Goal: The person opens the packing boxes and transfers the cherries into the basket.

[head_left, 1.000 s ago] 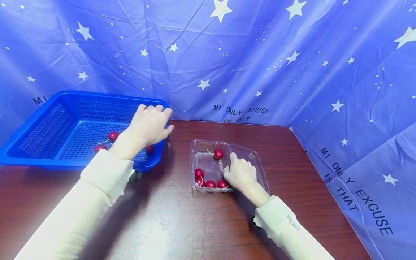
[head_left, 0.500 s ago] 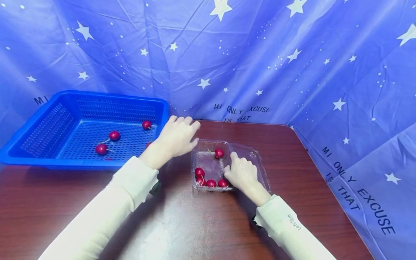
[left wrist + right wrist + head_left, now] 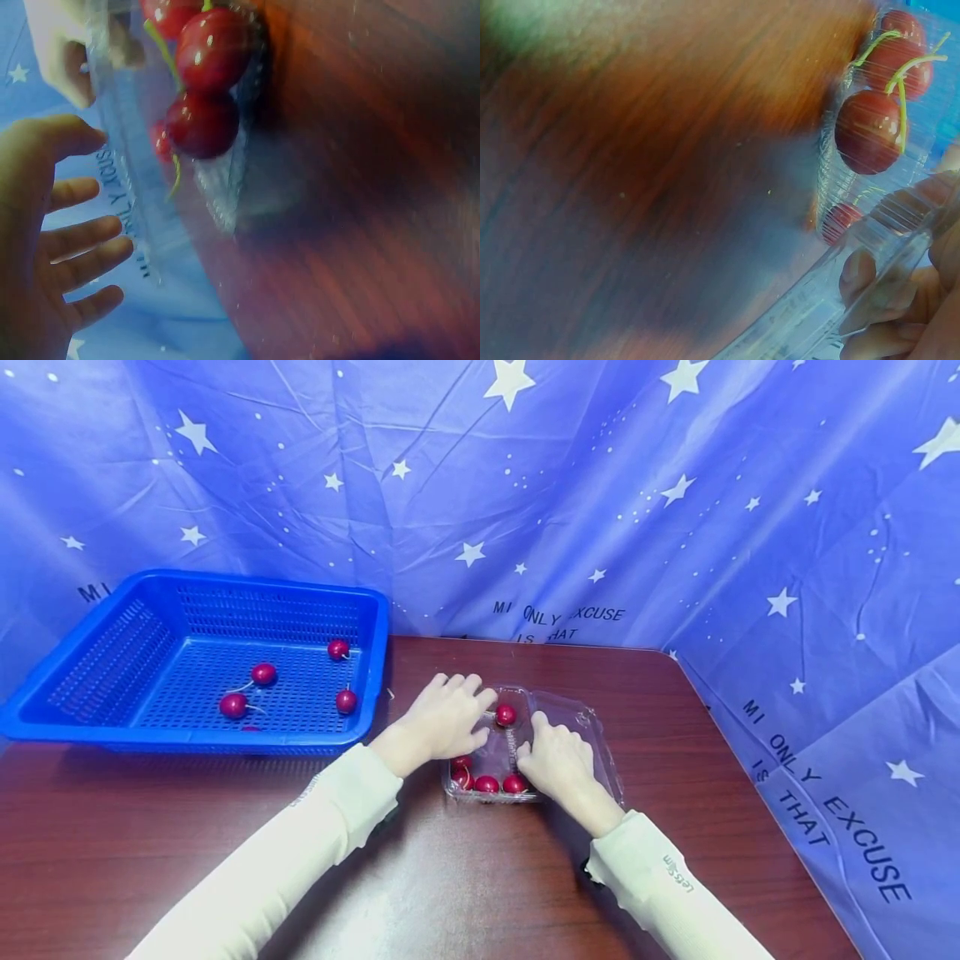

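My left hand [image 3: 448,717] is over the left side of a clear plastic clamshell box [image 3: 491,745]. In the left wrist view its fingers [image 3: 90,236] are parted, with nothing between them. My right hand [image 3: 558,762] grips the box's edge where the lid [image 3: 592,735] folds out to the right; the right wrist view shows fingertips [image 3: 859,270] curled behind the clear plastic. Several red cherries with green stems lie in the box: one cherry [image 3: 506,715] at the back, others along the front, such as a cherry [image 3: 487,785]. The left hand hides part of the box.
A blue plastic basket [image 3: 168,737] stands at the left of the brown table [image 3: 420,868]. Several cherries lie in it, among them a cherry [image 3: 263,673] near its middle. A blue curtain with stars [image 3: 450,485] hangs behind and to the right.
My left hand has moved from over the basket's right end to the right, over the box. The right hand stays on the box edge. Cherries in the basket are uncovered.
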`<action>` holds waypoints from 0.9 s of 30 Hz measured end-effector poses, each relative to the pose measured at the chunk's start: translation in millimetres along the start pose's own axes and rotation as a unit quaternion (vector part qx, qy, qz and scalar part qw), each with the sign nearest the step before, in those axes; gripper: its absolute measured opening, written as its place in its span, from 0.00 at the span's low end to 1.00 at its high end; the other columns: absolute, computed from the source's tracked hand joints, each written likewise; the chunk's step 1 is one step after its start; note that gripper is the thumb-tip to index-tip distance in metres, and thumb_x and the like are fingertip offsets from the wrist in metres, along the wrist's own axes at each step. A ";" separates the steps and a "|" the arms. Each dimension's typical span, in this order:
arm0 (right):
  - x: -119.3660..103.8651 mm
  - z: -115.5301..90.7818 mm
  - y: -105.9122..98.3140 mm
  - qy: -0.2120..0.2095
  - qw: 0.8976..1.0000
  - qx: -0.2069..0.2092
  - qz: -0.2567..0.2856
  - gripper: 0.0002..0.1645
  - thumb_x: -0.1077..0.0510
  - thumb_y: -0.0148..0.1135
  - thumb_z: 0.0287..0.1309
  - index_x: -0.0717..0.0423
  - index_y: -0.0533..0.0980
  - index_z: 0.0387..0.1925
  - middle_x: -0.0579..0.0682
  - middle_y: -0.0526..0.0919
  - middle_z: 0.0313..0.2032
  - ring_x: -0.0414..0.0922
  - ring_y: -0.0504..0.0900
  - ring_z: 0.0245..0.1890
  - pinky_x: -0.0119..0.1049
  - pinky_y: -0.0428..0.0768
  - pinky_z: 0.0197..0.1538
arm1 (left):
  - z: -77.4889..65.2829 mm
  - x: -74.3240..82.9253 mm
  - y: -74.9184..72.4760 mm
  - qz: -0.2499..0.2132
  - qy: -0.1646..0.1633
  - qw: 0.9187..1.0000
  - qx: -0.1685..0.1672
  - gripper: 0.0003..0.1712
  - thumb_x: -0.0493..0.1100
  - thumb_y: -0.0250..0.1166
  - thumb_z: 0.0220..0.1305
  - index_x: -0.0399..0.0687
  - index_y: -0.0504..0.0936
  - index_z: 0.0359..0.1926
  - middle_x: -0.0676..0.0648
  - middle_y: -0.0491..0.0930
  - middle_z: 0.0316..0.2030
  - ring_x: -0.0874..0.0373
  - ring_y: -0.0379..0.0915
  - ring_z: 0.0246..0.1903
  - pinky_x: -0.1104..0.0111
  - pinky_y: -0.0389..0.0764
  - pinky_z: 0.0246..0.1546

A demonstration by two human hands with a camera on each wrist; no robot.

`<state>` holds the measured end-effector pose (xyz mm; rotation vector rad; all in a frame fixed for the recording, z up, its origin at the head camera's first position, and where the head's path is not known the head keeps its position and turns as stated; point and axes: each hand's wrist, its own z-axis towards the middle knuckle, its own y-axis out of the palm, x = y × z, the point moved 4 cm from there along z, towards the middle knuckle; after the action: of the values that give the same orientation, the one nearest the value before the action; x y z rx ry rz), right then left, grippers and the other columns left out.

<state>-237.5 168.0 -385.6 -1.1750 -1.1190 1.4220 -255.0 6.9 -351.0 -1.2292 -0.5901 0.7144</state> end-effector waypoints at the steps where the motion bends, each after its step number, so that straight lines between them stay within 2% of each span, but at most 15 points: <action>1: -0.1 0.3 0.2 -0.001 1.000 0.000 0.000 0.15 0.53 0.58 0.49 0.61 0.71 0.35 0.67 0.85 0.25 0.64 0.81 0.25 0.58 0.77 0.23 | 0.4 2.2 2.3 0.000 0.003 1.000 -0.008 0.25 0.54 0.63 0.58 0.46 0.76 0.52 0.41 0.79 0.46 0.46 0.76 0.46 0.53 0.77 0.49; 10: -0.2 0.6 0.7 0.002 1.000 -0.004 -0.003 0.17 0.53 0.58 0.49 0.61 0.72 0.37 0.68 0.85 0.27 0.65 0.82 0.27 0.59 0.78 0.25 | 6.0 12.2 22.8 0.005 0.040 0.996 -0.074 0.31 0.56 0.61 0.60 0.55 0.73 0.63 0.44 0.74 0.60 0.48 0.71 0.56 0.52 0.74 0.57; 14: -1.0 0.8 0.3 0.000 1.000 -0.006 -0.003 0.17 0.53 0.58 0.49 0.61 0.72 0.37 0.68 0.85 0.27 0.65 0.82 0.26 0.59 0.78 0.25 | 10.1 11.9 28.1 0.009 0.039 0.995 -0.093 0.31 0.54 0.61 0.60 0.55 0.71 0.65 0.43 0.71 0.63 0.48 0.70 0.59 0.52 0.74 0.59; 18: -0.9 0.4 -0.2 0.002 1.000 -0.009 -0.003 0.17 0.53 0.58 0.49 0.62 0.72 0.38 0.68 0.85 0.28 0.65 0.82 0.27 0.59 0.79 0.26 | 12.5 14.1 32.6 0.004 0.039 0.991 -0.128 0.33 0.54 0.60 0.61 0.57 0.69 0.68 0.43 0.67 0.68 0.47 0.66 0.63 0.50 0.73 0.61; 27: 0.6 -0.8 -0.2 0.008 1.000 -0.017 0.004 0.19 0.53 0.57 0.50 0.62 0.73 0.41 0.68 0.86 0.29 0.65 0.82 0.27 0.59 0.79 0.27 | 12.9 24.0 40.8 0.024 0.043 0.982 -0.184 0.36 0.56 0.58 0.63 0.63 0.63 0.71 0.49 0.55 0.75 0.48 0.63 0.66 0.50 0.70 0.63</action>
<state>-236.8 168.8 -385.5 -1.2142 -1.1329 1.4024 -255.8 40.4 -386.9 -1.6150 -0.6395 0.6040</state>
